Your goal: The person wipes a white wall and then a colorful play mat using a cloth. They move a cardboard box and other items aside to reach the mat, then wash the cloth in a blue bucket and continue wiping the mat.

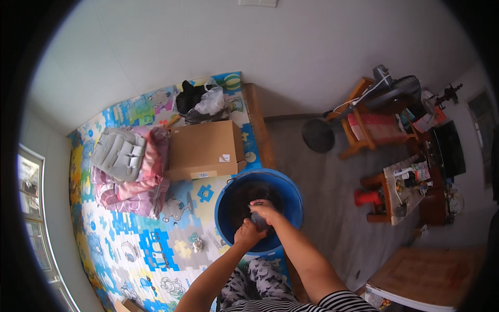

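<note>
A round blue plastic tub point(287, 230) with a thin wire handle stands in front of my legs, and its inside looks dark, with something dark at the bottom that I cannot make out. Both hands are inside its rim. My left hand point(249, 233) grips the near end of a dark grey item point(259, 221), possibly cloth. Farther in, my right hand point(266, 210) has its fingers closed around the other end of the same item. The hands are close together, and they hide much of what they hold.
A cardboard box point(202, 148) stands just beyond the tub on a colourful cartoon mat point(183, 249). Folded pink bedding point(132, 195) lies left, topped by a grey padded item point(119, 152). A plastic bag point(210, 101) sits behind. Rightward are a standing fan point(393, 91), wooden chair point(374, 128) and low table point(405, 191).
</note>
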A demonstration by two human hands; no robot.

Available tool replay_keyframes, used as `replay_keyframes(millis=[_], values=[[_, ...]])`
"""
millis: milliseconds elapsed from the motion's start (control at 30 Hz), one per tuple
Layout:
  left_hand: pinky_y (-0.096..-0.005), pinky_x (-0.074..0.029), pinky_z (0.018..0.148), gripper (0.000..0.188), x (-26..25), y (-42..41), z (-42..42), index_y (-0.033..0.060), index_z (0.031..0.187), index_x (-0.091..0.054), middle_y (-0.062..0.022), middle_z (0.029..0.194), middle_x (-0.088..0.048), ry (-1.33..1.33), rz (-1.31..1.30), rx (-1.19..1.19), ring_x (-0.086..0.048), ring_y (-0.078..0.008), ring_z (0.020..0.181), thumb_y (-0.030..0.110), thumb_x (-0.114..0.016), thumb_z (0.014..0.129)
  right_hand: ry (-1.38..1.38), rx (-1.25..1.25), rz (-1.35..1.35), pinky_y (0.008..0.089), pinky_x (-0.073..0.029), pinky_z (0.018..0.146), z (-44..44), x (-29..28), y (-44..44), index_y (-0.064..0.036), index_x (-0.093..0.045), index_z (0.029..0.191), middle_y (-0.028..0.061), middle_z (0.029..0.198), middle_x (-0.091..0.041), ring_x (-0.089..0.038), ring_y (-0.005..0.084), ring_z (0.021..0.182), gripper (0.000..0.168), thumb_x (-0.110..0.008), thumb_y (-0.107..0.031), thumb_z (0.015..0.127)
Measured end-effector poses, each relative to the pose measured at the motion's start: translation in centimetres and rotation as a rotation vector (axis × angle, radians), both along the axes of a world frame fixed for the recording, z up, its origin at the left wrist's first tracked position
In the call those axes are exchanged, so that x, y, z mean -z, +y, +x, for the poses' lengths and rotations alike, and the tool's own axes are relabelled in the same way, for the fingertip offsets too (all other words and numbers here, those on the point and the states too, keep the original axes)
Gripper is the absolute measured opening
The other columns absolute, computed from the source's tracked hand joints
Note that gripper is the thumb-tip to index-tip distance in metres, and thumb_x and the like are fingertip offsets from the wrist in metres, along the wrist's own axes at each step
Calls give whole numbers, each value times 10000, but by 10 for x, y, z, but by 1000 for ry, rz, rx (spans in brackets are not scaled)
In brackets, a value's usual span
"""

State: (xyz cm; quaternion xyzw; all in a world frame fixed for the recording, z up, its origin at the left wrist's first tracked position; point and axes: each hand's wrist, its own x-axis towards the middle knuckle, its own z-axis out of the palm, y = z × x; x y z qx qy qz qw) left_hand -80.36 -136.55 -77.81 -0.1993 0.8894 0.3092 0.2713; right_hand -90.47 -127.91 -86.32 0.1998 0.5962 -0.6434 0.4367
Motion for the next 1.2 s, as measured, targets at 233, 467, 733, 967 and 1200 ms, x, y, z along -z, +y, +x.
replay_keyframes(millis=[233, 467, 733, 967, 1200], values=[[-410, -566, 798, 589, -16, 7, -14, 6, 1171, -499, -122, 966, -679, -251, 951, -889, -676, -309, 838, 448, -656, 816, -140, -7, -239, 299, -480, 883, -23, -29, 14, -114, -629, 1218, 55, 1060, -664, -634, 181, 980, 490, -701, -428, 849], [-386, -560, 841, 505, -59, 18, -25, 75, 1139, -624, -94, 1033, -660, -248, 2015, -1254, -626, -254, 962, 483, -624, 843, -267, 439, -1041, 541, -332, 1105, 14, -40, 35, -168, -417, 1439, 129, 1453, -452, -378, 346, 1370, 748, -396, -698, 912], [-289, -575, 782, 631, -47, 35, -26, 28, 1376, -433, -117, 1276, -576, -360, 2225, -1269, -613, -210, 1037, 324, -671, 873, -201, 396, -1147, 321, -563, 780, -10, -58, 34, -126, -562, 1145, 142, 1489, -412, -624, 166, 920, 267, -546, -338, 984], [-225, -380, 527, 558, -30, 22, -36, 95, 1152, -519, -38, 941, -594, -327, 1715, -878, -539, -138, 735, 432, -781, 793, -99, -29, -477, 252, -504, 579, -54, -86, 39, -94, -588, 905, 15, 793, -616, -596, 103, 647, 311, -700, -384, 882], [-254, -427, 493, 455, -18, 30, -50, 123, 1062, -538, -27, 819, -606, -227, 1180, -641, -580, -150, 658, 386, -787, 788, 386, -319, -115, 356, -524, 651, -57, -61, 26, -60, -590, 841, 89, 737, -613, -605, 218, 644, 277, -700, -314, 852]])
